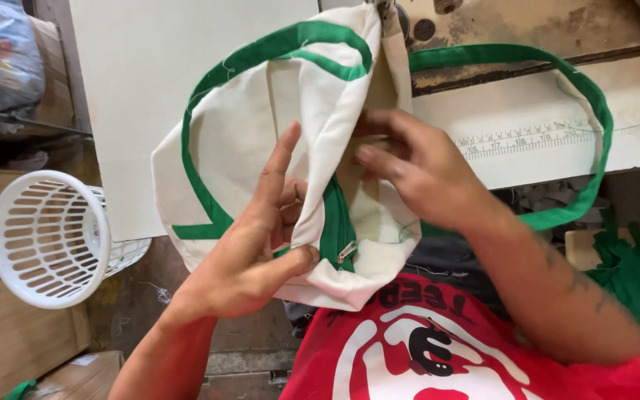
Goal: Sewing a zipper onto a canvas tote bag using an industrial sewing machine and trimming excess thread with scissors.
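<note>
A cream bag (261,141) with green trim is held above the lap, its zip edge pinched by the left hand (250,255). Its opening is gripped by the right hand (416,170). Farther off, a green strap (594,133) is draped over the sewing table (557,141); a white basket (50,237) is seen left.

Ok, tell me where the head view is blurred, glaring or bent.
Head view: the right hand is softened by motion blur at the fingers; the left hand and the cream bag with green trim are sharp; even daylight, soft shadows; the white table top is bright, nearly washed out; its edges lean like a wide lens.
</note>
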